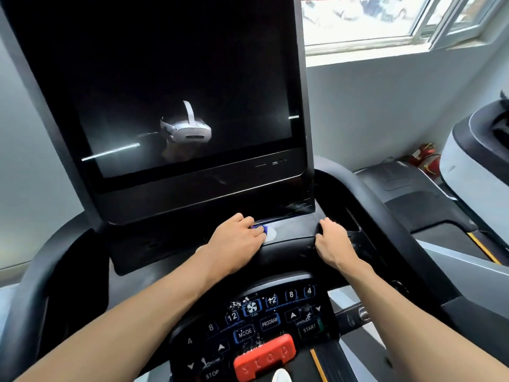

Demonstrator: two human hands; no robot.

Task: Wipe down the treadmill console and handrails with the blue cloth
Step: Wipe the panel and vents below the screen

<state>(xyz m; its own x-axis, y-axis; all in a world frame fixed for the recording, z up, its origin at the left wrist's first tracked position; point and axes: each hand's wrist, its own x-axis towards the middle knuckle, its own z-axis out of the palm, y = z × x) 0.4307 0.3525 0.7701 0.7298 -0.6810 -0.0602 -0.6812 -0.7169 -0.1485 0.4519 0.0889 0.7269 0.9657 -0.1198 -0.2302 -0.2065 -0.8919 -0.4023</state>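
Left hand (237, 241) presses the blue cloth (260, 228) onto the console ledge (292, 230) below the dark screen (176, 86); right hand (334, 244) grips the ledge's right end.

Black console ledge (292, 245) bears a mostly hidden blue cloth (260, 229).

White-framed window (385, 20) far above and right of the right hand, grey wall (385, 111) beneath it, red fire extinguishers (425, 159) on the floor further right, neighbouring white-and-black machine (473, 161) at far right.
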